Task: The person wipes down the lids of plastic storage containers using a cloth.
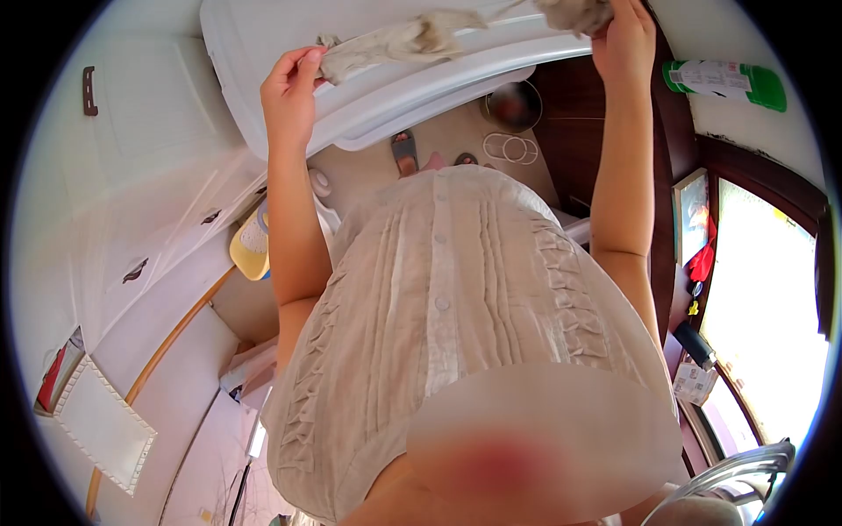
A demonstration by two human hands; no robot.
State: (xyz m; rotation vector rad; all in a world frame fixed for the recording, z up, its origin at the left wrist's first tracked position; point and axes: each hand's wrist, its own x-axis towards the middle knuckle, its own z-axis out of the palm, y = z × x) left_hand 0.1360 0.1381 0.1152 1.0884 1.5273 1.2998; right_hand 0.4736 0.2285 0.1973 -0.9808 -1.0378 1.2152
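Cloth [386,46] spans crumpled over the white rim [465,77], pinched by the left hand [292,83] and grasped, bunched, by the right hand [626,44]: already taken up and drawn out between them, it appears, but not yet smoothed flat or set down.

The beige blouse [469,289] has pleats [496,272], buttons [441,303] and ruffled strips [309,386].

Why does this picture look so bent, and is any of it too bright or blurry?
In the head view, a rounded black border and a bowed-looking wooden rail suggest a wide-angle lens; the window at right glares nearly white; a smooth blur hides a patch near the shirt; the cloth is fairly clear.
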